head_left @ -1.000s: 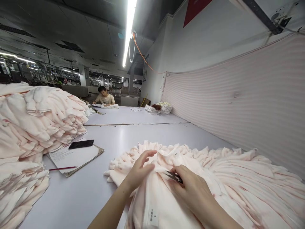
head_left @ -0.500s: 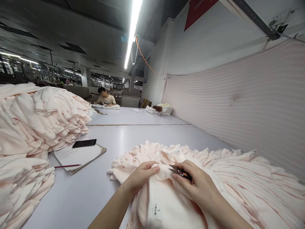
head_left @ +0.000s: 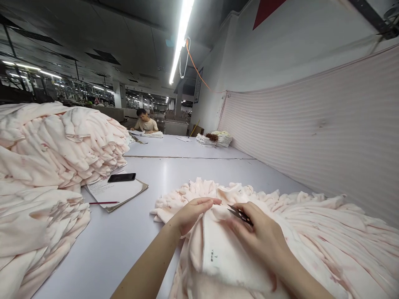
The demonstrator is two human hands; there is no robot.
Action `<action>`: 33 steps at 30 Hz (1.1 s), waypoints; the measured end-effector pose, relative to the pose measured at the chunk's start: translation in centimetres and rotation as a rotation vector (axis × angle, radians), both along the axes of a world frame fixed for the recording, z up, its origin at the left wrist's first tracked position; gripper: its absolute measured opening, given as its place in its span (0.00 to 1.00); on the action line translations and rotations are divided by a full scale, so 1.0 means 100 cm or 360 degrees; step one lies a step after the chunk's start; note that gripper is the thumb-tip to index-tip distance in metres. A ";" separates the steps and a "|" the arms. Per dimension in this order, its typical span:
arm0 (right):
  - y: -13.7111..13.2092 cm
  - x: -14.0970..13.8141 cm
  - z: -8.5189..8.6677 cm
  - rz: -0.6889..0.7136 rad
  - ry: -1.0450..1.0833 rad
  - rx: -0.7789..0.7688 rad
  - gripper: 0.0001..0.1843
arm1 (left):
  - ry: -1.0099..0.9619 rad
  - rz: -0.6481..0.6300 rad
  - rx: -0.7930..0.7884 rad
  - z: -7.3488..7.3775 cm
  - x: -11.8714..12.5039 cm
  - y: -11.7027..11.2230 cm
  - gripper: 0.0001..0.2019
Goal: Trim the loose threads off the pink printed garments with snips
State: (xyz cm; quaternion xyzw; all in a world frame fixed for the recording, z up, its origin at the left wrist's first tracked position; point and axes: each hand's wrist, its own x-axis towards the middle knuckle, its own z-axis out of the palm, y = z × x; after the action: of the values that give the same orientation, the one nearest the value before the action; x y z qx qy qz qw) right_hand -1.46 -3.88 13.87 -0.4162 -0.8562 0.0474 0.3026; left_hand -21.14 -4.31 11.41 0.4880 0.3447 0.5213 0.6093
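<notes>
A spread pile of pale pink garments (head_left: 311,232) lies on the white table (head_left: 124,236) in front of me. The top garment (head_left: 224,257) is bunched up, with a small size label showing. My left hand (head_left: 191,214) is closed, pinching a fold of this garment at its upper edge. My right hand (head_left: 262,236) rests on the same fabric and grips small dark thread snips (head_left: 238,213), whose tips point left toward the pinched fold.
Tall stacks of the same pink garments (head_left: 56,141) fill the left side. A paper pad (head_left: 116,191) with a black phone (head_left: 121,177) and a red pencil (head_left: 104,203) lies beside them. A seated person (head_left: 146,123) works at the far table. A striped fabric wall (head_left: 327,137) runs along the right.
My left hand went from fingers spread on the garment to pinching a fold. My right hand brought the snips up and left toward that fold. The view shifted slightly.
</notes>
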 end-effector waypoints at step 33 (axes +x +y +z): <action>-0.051 0.021 -0.047 0.0553 -0.0163 0.0015 0.21 | 0.0369 0.0508 0.0101 -0.018 0.035 -0.018 0.09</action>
State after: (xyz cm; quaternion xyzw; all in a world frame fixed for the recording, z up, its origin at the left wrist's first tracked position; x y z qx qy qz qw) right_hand 0.66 -8.97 9.20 -0.2624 -0.9297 0.0737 0.2476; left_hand -17.61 -6.15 9.64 0.5029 0.4690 0.5621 0.4595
